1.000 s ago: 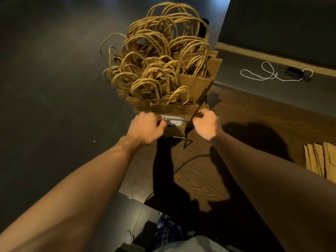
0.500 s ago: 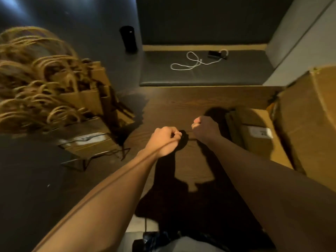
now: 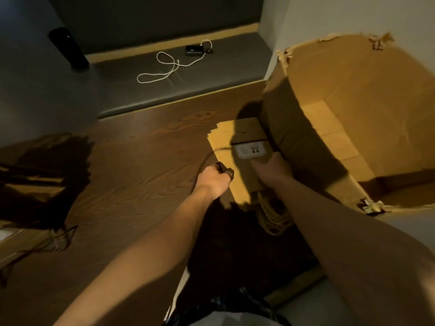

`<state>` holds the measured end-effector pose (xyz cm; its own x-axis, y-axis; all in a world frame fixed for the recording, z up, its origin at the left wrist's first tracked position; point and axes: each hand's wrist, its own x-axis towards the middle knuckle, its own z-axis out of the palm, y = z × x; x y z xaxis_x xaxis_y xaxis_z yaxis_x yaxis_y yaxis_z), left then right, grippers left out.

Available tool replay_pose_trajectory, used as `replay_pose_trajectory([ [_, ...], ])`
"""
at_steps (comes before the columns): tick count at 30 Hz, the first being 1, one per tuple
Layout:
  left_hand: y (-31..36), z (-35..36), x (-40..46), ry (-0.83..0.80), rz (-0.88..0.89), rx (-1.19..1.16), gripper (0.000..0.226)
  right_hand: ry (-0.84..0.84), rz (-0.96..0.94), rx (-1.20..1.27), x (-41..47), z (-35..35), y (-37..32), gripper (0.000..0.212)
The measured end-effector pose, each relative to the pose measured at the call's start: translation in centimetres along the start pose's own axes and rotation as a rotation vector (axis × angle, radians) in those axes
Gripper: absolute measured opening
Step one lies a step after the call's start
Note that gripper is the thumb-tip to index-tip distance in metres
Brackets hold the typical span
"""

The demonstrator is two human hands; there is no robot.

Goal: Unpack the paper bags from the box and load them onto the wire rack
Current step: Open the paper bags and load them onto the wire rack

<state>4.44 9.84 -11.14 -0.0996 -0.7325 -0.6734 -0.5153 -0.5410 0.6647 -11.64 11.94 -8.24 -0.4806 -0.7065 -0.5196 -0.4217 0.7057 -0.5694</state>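
Both hands reach down to a flat stack of paper bags (image 3: 247,165) lying on the wooden floor (image 3: 141,165). The right hand (image 3: 273,169) lies on top of the stack, fingers spread over its upper face just below a white label (image 3: 250,150); whether they curl around the edge cannot be told. The left hand (image 3: 215,181) sits just to its left at the stack's side edge, curled into a loose fist around something dark, which cannot be made out. The bags' twisted handles (image 3: 274,217) bunch out from the near end, under the right forearm. Right of the right hand, touching the stack, stands the large cardboard box (image 3: 353,114), open with torn flaps. Far left of the left hand, blurred and in shadow, the wire rack (image 3: 42,180) holds more bags. Beyond the hands, a white cord (image 3: 164,69) lies on a grey bench.
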Motion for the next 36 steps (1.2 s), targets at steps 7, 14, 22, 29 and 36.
replay_pose_trajectory([
  [7, 1.2, 3.2, 0.9, -0.029, -0.071, -0.042, 0.044, -0.045, 0.054, -0.047, 2.4, -0.1, 1.1, 0.077],
  [14, 0.1, 1.0, 1.3, 0.111, -0.146, 0.067, 0.033, -0.134, 0.071, -0.047, 1.8, 0.7, 0.8, 0.046],
  [22, 0.3, -0.5, -0.3, 0.093, -0.126, -0.011, 0.017, -0.079, 0.016, -0.044, -0.2, 1.6, -2.1, 0.025],
  [29, 0.0, -2.2, -1.5, -0.079, -0.064, -0.305, 0.028, -0.066, -0.048, 0.045, -2.1, 1.6, -4.6, 0.013],
  [36, -0.9, -5.5, -3.5, -0.144, -0.032, -0.521, 0.042, -0.124, -0.131, 0.046, -4.4, 2.5, -8.2, 0.028],
])
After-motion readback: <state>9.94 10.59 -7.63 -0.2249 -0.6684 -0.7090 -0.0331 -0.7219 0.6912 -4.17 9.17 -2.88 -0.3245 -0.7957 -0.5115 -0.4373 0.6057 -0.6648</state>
